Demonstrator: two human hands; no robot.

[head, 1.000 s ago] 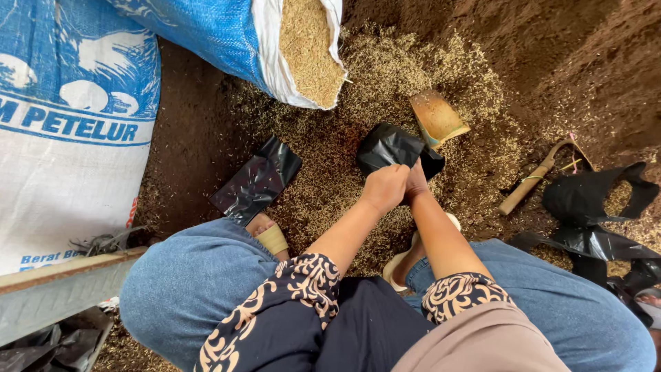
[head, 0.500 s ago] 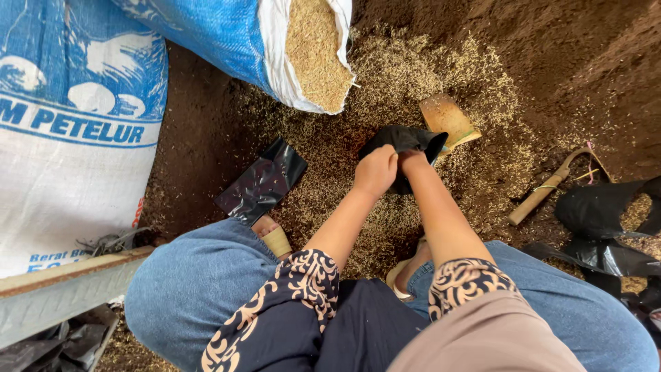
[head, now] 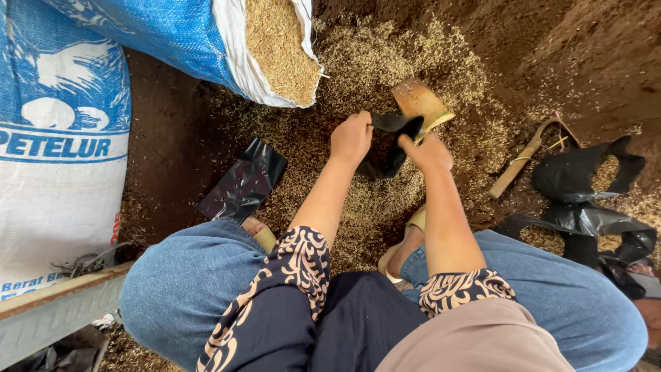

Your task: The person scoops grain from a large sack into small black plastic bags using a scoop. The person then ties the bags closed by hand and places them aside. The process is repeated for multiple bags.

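Observation:
Both my hands hold a small black plastic bag [head: 385, 148] above husk-strewn ground. My left hand [head: 351, 136] grips the bag's left rim and my right hand [head: 428, 153] grips its right rim, so the mouth is stretched apart between them. Just beyond the bag lies a wooden scoop [head: 420, 102] on the loose rice husk [head: 385, 62]. A flat black bag [head: 242, 182] lies on the ground to the left, near my left knee.
An open blue-and-white sack [head: 227, 48] full of husk lies at the top left, a large printed white sack [head: 48, 151] at the left. A wooden-handled tool [head: 518, 165] and several crumpled black bags [head: 592, 200] sit at the right. Dark soil [head: 564, 48] lies beyond.
My hands have moved apart and pulled the black bag's mouth wide; a second ago they were bunched together on it. The view has shifted slightly.

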